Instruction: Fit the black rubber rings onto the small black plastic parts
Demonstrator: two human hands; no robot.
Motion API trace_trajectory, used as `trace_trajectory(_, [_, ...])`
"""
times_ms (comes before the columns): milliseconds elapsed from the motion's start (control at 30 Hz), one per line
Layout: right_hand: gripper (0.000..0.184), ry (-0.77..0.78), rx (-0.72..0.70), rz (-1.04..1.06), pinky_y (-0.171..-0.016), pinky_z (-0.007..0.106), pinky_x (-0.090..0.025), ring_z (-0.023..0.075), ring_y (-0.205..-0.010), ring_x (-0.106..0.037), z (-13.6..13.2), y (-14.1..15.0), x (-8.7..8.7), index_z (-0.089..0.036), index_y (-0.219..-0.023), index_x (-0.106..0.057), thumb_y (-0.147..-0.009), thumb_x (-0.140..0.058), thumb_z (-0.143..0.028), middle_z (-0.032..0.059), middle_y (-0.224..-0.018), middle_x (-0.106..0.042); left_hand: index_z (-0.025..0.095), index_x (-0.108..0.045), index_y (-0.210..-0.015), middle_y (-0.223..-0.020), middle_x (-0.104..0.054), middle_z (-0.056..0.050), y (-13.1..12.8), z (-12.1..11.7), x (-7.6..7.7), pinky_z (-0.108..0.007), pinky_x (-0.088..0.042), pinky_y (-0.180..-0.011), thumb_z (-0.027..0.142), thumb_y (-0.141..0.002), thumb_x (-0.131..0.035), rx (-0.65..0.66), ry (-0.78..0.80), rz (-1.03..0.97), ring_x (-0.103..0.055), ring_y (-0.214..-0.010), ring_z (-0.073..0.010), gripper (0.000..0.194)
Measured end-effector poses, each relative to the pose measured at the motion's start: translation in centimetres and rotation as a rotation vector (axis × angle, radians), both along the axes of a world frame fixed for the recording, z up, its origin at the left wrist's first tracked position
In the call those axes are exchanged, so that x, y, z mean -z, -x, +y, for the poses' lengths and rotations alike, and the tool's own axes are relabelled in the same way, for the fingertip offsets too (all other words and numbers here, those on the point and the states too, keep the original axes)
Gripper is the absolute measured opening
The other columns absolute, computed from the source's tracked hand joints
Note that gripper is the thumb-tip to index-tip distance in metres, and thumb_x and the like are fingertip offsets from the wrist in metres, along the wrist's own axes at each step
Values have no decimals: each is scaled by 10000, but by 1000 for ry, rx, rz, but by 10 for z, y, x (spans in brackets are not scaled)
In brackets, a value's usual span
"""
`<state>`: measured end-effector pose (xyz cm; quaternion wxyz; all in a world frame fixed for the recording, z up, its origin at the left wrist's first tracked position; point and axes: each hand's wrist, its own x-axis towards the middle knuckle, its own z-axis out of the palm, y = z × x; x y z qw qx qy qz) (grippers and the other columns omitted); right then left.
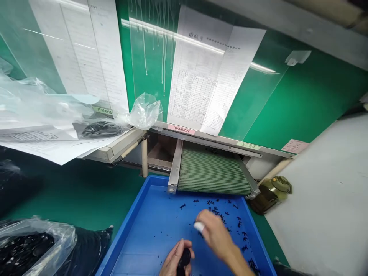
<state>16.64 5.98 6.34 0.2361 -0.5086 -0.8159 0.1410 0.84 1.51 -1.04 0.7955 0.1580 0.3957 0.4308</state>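
Note:
My left hand [171,261] is at the bottom of the view, its fingers wrapped round a black rounded part [184,259]. The part's lower end runs out of the picture. To the right and a little farther off, my right hand [214,234] is over the blue tray [135,226], with its fingers curled together and a white cover on one fingertip. What it pinches, if anything, is hidden. Small black pieces [215,210] lie scattered on the tray floor beyond and beside my right hand, mostly toward the right side.
A green conveyor belt [212,168] ends over the tray's far edge. An open bag of black parts [25,251] stands at the lower left. Papers and plastic bags [57,115] cover a ledge at the left. A dark green jug [273,193] stands right of the belt.

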Motion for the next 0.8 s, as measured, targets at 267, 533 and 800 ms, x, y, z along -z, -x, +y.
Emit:
trace_trajectory(267, [244,255,101,55,-643,225,-356,127,-748,-509,-70,17,14,-236,-876,-571,-747,-443,-72,1,-895,-557,200,-421,-666,-427,-387,96,-9,-8,4,-166,-61,-364,703,-524,-693,216,-165,124,-218,-329,-16,589])
trace_trajectory(533, [286,505,176,573,-508,197,-329,54,-556,-426,-63,1,30,-199,-879,-643,-604,-610,-128,-17,-893,-530,203,-406,-681,-456,-404,103,-7,-13,5,-182,-40,-359,655,-609,-681,394,-315,101,-154,-316,0,534])
trace_trajectory(800, [165,388,353,607,-498,190,-269,65,-541,-392,-67,3,24,-191,-761,-605,-633,-558,-99,-68,-600,-489,189,-509,-806,-588,-449,70,-3,-15,-21,-146,-103,-347,642,-658,-652,308,-237,195,-284,-405,-26,497])
